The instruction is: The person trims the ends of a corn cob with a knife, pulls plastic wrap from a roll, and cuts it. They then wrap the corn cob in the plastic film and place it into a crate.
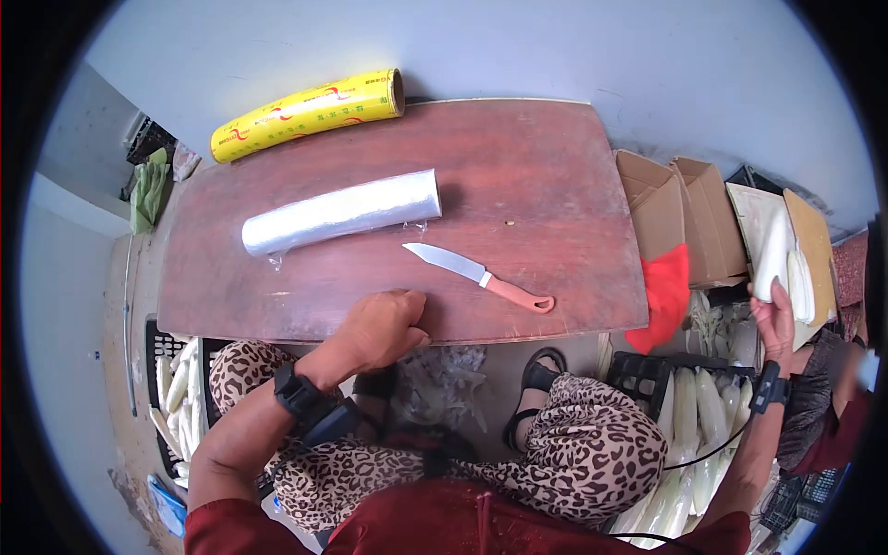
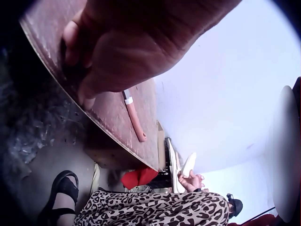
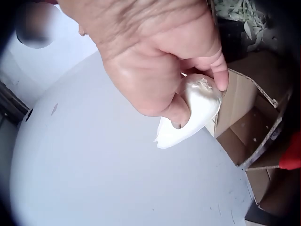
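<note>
At the near edge of the table [image 1: 527,157], my left hand [image 1: 382,326] rests with loosely curled fingers and nothing in them. My right hand [image 1: 775,319], out to the far right, grips a long white vegetable [image 3: 200,106] by its cut base, thumb on one side and fingers on the other. Its kind is hard to tell; the base is rough and the other end narrows to thin tips. A knife [image 1: 462,268] with an orange handle lies on the table to the right of my left hand. Behind it sits a roll of clear cling film [image 1: 342,213].
A yellow printed roll [image 1: 310,116] lies along the table's back edge. To the right are cardboard boxes [image 1: 708,222], a red cloth [image 1: 661,301] and another white piece [image 1: 799,285] on a board. Crates of pale long vegetables [image 1: 708,416] flank my legs; another person sits at far right.
</note>
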A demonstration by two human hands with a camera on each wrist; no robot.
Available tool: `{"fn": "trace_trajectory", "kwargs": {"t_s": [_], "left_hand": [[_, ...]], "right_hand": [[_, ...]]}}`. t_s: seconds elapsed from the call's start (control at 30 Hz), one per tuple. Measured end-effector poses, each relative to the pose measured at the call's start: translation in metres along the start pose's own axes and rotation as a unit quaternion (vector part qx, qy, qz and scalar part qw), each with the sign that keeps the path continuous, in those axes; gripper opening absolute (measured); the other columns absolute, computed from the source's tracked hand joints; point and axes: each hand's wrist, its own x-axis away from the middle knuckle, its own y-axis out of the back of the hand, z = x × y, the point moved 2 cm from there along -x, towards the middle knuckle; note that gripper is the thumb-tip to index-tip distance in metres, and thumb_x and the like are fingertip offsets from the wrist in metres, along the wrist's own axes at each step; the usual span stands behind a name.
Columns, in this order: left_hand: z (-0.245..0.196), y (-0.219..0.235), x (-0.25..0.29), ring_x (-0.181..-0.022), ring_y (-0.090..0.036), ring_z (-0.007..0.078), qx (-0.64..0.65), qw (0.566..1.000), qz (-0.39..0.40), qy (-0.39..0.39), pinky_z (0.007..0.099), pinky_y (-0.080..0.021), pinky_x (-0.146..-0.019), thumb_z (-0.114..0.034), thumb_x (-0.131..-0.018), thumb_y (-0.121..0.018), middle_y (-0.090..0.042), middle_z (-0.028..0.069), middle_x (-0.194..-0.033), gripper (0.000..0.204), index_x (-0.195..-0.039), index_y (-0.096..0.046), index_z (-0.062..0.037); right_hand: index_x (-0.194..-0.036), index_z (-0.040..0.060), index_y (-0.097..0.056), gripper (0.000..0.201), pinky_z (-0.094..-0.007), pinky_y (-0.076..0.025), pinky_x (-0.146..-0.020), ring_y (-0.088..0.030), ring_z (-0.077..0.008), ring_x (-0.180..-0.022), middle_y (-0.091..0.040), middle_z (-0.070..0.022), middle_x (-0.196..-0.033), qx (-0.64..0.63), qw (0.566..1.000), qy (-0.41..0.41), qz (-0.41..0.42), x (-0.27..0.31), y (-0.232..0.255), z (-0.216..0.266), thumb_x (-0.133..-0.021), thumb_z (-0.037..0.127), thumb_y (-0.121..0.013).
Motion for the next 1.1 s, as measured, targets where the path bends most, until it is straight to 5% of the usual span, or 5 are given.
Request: {"fn": "trace_trajectory", "kwargs": {"t_s": [0.27, 0.57, 0.7, 0.93, 1.1], "left_hand": [[0.020, -0.015, -0.006, -0.076, -0.061, 0.0360, 0.062, 0.997, -0.034, -0.027, 0.0429, -0.047, -0.066, -0.023, -0.070, -0.073, -0.062, 0.0181, -0.076, 0.026, -0.078, -0.058, -0.0036], [0.053, 0.009, 0.025, -0.071, -0.062, 0.0149, 0.368, 0.930, -0.002, -0.021, 0.0297, -0.049, -0.061, -0.016, -0.086, -0.065, -0.064, 0.0049, -0.077, 0.013, -0.086, -0.063, -0.0036], [0.077, 0.031, 0.066, -0.064, -0.060, 0.0084, 0.576, 0.815, 0.039, 0.037, 0.0217, -0.047, -0.055, -0.012, -0.091, -0.061, -0.064, 0.0044, -0.077, 0.004, -0.091, -0.062, -0.0074], [0.122, 0.030, 0.096, -0.048, -0.046, 0.0056, 0.698, 0.712, 0.065, 0.021, 0.0193, -0.029, -0.038, -0.012, -0.093, -0.059, -0.058, 0.0018, -0.070, 0.008, -0.090, -0.056, -0.0055], [0.132, 0.017, 0.096, -0.049, -0.041, 0.0052, 0.706, 0.704, 0.053, 0.052, 0.0197, -0.027, -0.040, -0.008, -0.089, -0.063, -0.053, -0.0005, -0.069, 0.007, -0.090, -0.056, -0.0060]], "right_hand": [[-0.132, -0.0019, -0.041, 0.051, -0.0406, -0.050, -0.090, -0.060, -0.0290, -0.108, -0.058, -0.0144, -0.120, -0.030, 0.961, -0.059, 0.268, 0.086, -0.241, -0.009, -0.090, 0.018, -0.063], [-0.139, -0.0013, -0.030, 0.076, -0.0415, -0.047, -0.085, -0.051, -0.0371, -0.116, -0.049, -0.0219, -0.131, -0.150, 0.877, -0.031, 0.455, 0.158, -0.417, 0.020, -0.082, 0.024, -0.073], [-0.137, -0.0030, -0.034, 0.082, -0.0393, -0.050, -0.077, -0.056, -0.0329, -0.108, -0.055, -0.0187, -0.120, -0.118, 0.877, -0.067, 0.461, 0.174, -0.474, 0.010, -0.076, 0.027, -0.079], [-0.128, -0.0026, -0.042, 0.062, -0.0380, -0.050, -0.075, -0.059, -0.0305, -0.102, -0.056, -0.0190, -0.115, -0.087, 0.881, -0.105, 0.452, 0.170, -0.546, -0.033, -0.081, 0.021, -0.073], [-0.124, -0.0011, -0.046, 0.045, -0.0389, -0.050, -0.073, -0.061, -0.0320, -0.102, -0.059, -0.0204, -0.113, -0.110, 0.898, -0.182, 0.385, 0.154, -0.548, -0.081, -0.087, 0.015, -0.065]]}}
